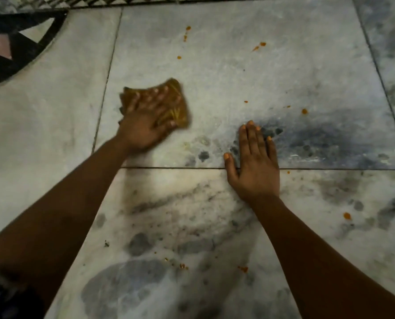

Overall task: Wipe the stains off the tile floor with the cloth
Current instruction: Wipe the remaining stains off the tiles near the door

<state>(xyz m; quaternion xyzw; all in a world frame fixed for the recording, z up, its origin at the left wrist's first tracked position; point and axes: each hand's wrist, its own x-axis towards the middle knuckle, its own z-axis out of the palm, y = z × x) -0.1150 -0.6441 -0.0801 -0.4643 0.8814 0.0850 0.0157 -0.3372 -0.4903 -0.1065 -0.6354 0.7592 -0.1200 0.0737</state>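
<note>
A brown and yellow cloth (pixel 177 93) lies flat on the grey marble tile floor (pixel 238 84), left of centre. My left hand (pixel 143 120) presses on it with fingers spread straight; hand and cloth are motion-blurred. My right hand (pixel 254 164) rests flat on the floor with straight fingers, across a tile joint, holding nothing. Orange stains dot the tile beyond the hands: one near the top (pixel 187 28), one at upper right (pixel 262 44), one to the right (pixel 304 111). More orange spots lie nearer me at the right (pixel 347 215) and bottom centre (pixel 243 269).
A black, white and pink inlay pattern (pixel 14 49) curves across the upper left corner. A chequered border strip (pixel 145 0) runs along the top edge. Dark grey smudges mark the tiles around and below my right hand.
</note>
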